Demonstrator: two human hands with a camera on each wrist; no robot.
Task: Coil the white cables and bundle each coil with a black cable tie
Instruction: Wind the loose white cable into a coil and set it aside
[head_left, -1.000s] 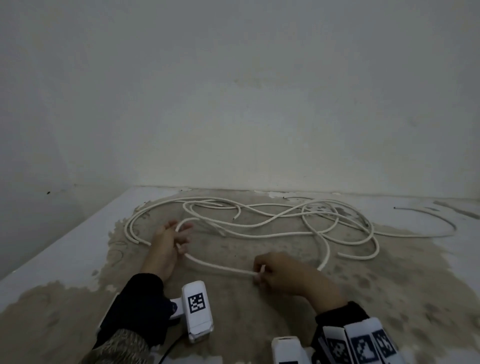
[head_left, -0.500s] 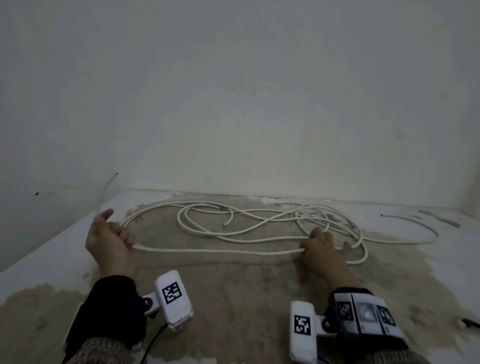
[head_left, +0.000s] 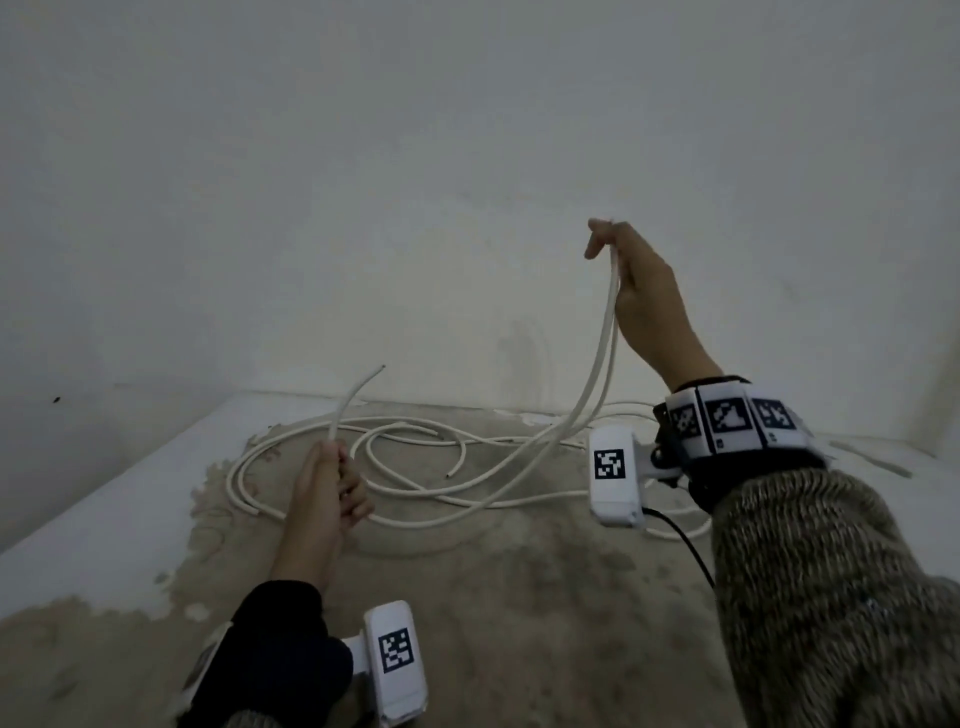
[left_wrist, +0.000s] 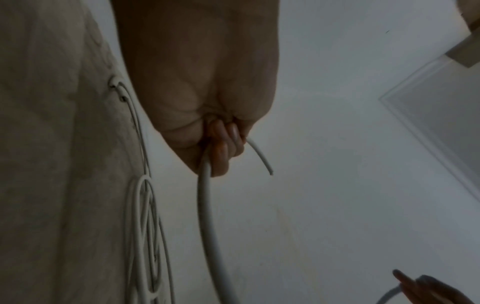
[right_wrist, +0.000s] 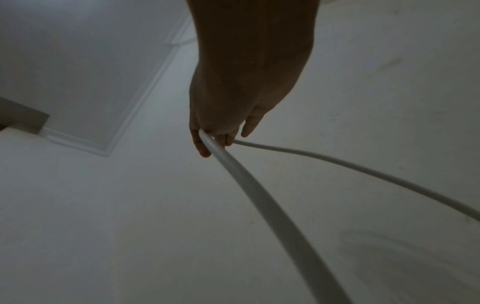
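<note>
Loose white cables (head_left: 415, 467) lie tangled on the worn floor (head_left: 519, 597). My left hand (head_left: 332, 483) grips one white cable near its end, low over the floor; the free tip (head_left: 363, 384) curves up past my fist. The left wrist view shows the fingers (left_wrist: 223, 144) curled round that cable (left_wrist: 205, 205). My right hand (head_left: 628, 270) is raised high at the right and holds a bend of the cable, with two strands (head_left: 597, 364) hanging down to the pile. In the right wrist view the fingers (right_wrist: 205, 144) hook the cable (right_wrist: 246, 181). No black tie is in view.
A white wall (head_left: 467, 182) closes the scene just behind the cables. A white painted strip (head_left: 104, 509) borders the floor on the left. A thin loose piece (head_left: 872, 457) lies at the far right. A black camera lead (head_left: 680, 545) hangs from my right wrist.
My right hand has risen from the floor to well above it, lifting a bend of cable. My left hand has moved inward to the right, still gripping the cable near its end.
</note>
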